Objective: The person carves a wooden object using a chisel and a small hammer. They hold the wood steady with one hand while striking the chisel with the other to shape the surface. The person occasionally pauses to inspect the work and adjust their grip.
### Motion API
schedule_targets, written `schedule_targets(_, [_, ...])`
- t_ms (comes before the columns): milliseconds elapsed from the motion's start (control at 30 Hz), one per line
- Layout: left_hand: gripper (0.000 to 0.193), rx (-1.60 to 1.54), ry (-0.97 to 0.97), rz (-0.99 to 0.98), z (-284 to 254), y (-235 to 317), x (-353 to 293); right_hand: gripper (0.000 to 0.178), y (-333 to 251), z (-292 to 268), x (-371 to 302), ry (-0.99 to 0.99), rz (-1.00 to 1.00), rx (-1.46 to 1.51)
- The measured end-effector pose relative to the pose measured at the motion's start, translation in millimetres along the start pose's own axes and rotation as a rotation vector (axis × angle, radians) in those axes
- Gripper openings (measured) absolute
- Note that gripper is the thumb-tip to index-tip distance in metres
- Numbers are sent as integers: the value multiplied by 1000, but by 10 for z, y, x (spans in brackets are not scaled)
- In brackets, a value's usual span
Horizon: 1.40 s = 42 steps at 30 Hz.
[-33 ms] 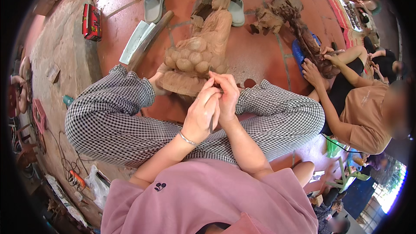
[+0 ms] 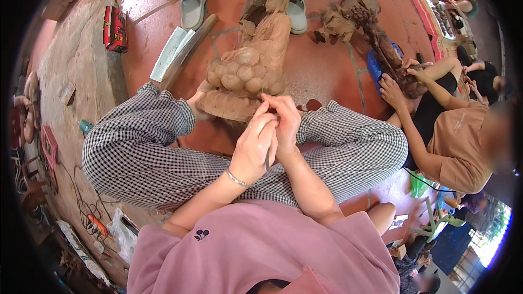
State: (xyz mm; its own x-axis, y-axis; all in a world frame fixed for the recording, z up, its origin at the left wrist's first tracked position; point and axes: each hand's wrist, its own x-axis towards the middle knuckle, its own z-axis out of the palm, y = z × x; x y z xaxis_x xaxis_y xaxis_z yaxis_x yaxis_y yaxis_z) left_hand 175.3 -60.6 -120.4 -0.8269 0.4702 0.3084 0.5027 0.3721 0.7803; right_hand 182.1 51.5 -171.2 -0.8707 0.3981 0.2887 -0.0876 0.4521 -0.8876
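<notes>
A carved wooden statue (image 2: 273, 35) of a seated figure lies on the floor before me, its head pointing away. Round knobs cover its lower middle, above a rounded base. My left hand (image 2: 254, 144), with a silver bracelet at the wrist, is closed around a slender dark carving chisel (image 2: 267, 162). The chisel's end sticks out below my fingers. Against it, my right hand (image 2: 286, 122) is closed too, gripping the same tool farther up. Its fingertips are at the statue's near edge, beside the knobs. My fingers mostly hide the tool's working tip.
Grey slippers (image 2: 194, 5) and a whetstone-like pale block (image 2: 172, 53) beside a wooden piece lie beyond my left knee. A red box (image 2: 115, 28) rests on a worn slab (image 2: 81, 71). At right, another person works on a dark wood carving (image 2: 381, 43).
Both hands have shifted very slightly, and the chisel's lower end sits a little farther right and lower. The statue has stayed in place.
</notes>
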Motion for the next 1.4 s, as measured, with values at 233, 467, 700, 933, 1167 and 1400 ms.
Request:
schedule_targets(233, [15,-47,23,89,31,-23,95,30,-20,-10,105,124,-85,-55])
schedule_targets(467, [17,21,-47,-28,-69,17,-63,34,52,33,-29,-25,-99,-12])
schedule_targets(700, [18,-37,-8,44,-31,-70,104,32,0,86,99,91,-41,-16])
schedule_targets(933, [15,-26,82,28,-135,-8,48,33,-121,85,142,38,-137,51])
schedule_targets(1167, [17,21,79,-26,-121,-56,19,33,-95,73,185,-82,-131,-77])
schedule_targets(1400, [19,0,98,-4,-134,-31,148,33,-173,86,262,13,-137,-113])
